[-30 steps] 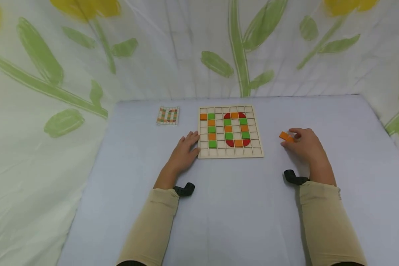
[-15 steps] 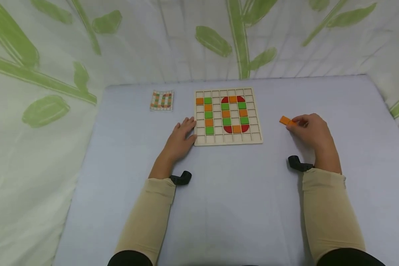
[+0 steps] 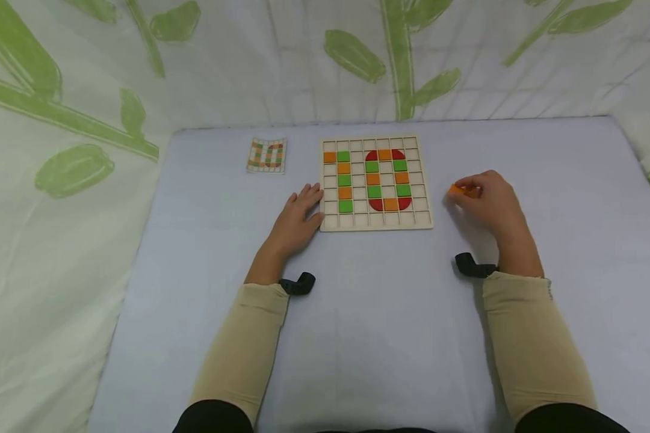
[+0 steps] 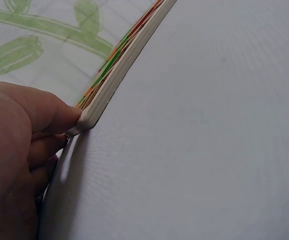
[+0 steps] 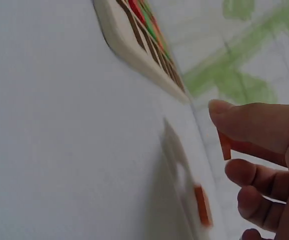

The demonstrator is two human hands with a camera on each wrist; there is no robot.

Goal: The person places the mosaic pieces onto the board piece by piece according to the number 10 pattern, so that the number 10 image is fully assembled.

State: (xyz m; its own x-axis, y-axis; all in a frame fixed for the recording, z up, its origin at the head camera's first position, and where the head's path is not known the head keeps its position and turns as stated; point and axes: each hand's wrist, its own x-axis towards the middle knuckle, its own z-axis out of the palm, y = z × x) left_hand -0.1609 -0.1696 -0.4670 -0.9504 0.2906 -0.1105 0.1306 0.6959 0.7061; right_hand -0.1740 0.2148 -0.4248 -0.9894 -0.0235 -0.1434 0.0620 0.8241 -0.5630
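Note:
My left hand (image 3: 295,222) rests at the left edge of a square wooden grid board (image 3: 360,221), fingers stretched along that edge. In the left wrist view its thumb (image 4: 59,114) touches the board's near corner. Orange, green and red tiles on the board form a "10". To the right of the board, my right hand (image 3: 490,198) pinches a small orange tile (image 5: 225,145) between thumb and finger, raised off the table. A second orange tile (image 5: 203,205) lies on the table below that hand; in the head view the fingers partly cover it.
A small pattern card (image 3: 266,156) with the same coloured figure lies left of the board, near the back of the white table (image 3: 368,337). Behind the table hangs a white cloth (image 3: 287,66) painted with green leaves.
My right hand has picked up one orange tile from the pair and shifted slightly left with it. The left hand stays at the board's edge. The head view has tilted downward.

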